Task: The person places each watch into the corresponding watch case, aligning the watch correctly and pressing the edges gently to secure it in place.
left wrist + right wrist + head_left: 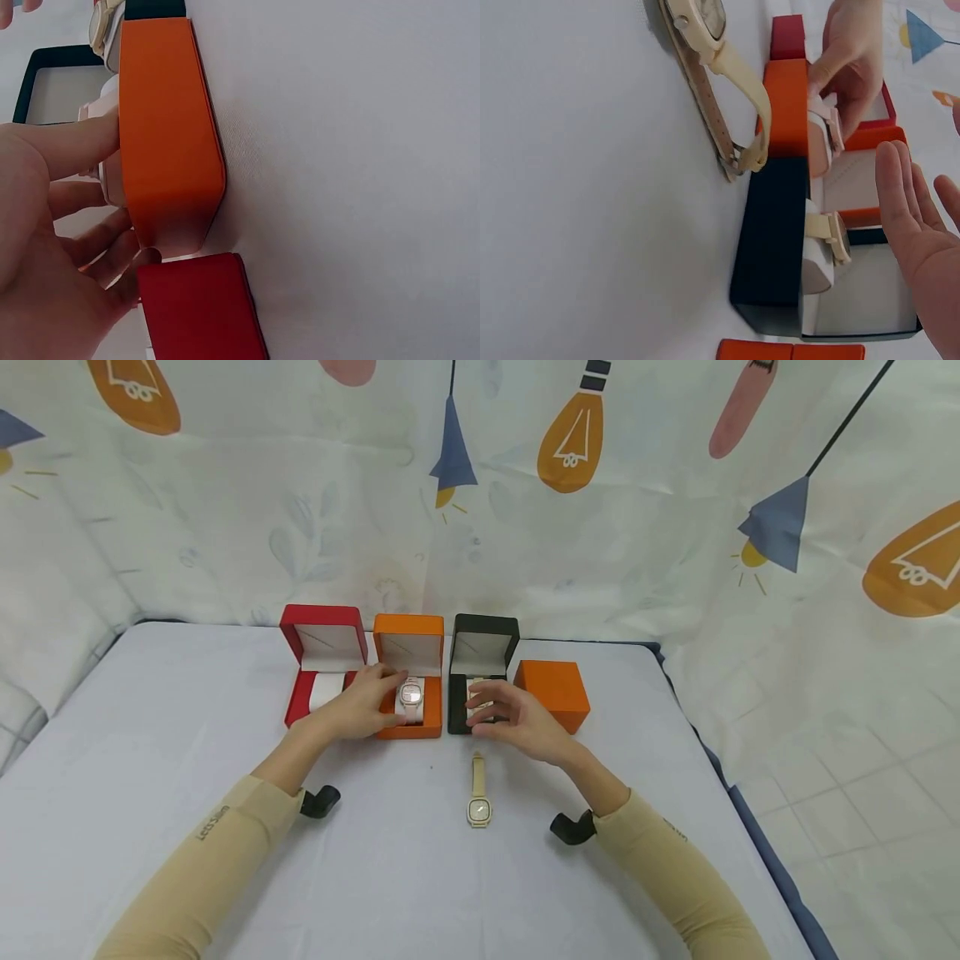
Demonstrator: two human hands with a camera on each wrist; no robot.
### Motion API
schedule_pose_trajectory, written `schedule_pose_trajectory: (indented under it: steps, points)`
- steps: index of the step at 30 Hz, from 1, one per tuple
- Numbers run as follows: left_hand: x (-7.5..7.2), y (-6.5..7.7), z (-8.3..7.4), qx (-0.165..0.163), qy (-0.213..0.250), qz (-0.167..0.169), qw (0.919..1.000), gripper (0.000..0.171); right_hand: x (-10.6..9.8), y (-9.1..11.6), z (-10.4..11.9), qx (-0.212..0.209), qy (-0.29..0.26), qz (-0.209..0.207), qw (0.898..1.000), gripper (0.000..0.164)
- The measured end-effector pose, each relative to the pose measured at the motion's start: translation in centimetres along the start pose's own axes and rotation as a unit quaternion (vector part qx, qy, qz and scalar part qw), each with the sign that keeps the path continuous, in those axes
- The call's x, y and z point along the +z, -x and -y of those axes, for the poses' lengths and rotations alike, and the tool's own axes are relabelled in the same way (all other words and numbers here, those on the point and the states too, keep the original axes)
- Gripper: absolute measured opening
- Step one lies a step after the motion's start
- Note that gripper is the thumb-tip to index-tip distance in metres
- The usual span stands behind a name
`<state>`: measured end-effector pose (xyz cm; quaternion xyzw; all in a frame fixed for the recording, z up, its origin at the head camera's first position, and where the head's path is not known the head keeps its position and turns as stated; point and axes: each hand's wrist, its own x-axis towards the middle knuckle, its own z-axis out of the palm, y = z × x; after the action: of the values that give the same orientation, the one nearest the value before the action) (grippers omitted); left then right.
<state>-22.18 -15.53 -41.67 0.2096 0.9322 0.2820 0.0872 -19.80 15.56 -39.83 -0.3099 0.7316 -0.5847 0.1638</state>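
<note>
My left hand [360,703] is at the open orange watch box [408,732], thumb and fingers at opposite ends of a pale pink watch [411,695] on its white cushion. In the left wrist view its thumb lies by the box's edge, with the other fingers bent behind. My right hand [525,722] hovers with loosely extended fingers over the open dark green box [457,706], holding nothing. Inside that box a cream-strapped watch [832,229] sits on a white cushion. Another cream-strapped watch [478,797] lies on the table in front of the boxes.
At the left an open red box [300,697] holds a white cushion [326,689] without a watch. A closed orange box [555,689] stands to the right of the green box. A white cloth covers the table [405,877], and a patterned curtain [495,552] hangs behind.
</note>
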Motion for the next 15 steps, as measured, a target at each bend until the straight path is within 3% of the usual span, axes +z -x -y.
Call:
schedule_pose_trajectory:
  steps: [6,15]
  points:
    - [-0.2,0.1,-1.0,0.008,-0.026,-0.021,0.9994,0.076,-1.3,-0.1,1.0,0.001,0.019,-0.032,0.999,0.053]
    - [-1.2,0.1,-4.3,0.036,-0.091,-0.106,0.9895,0.061,-3.5,-0.6,1.4,0.008,0.012,-0.074,0.997,0.049]
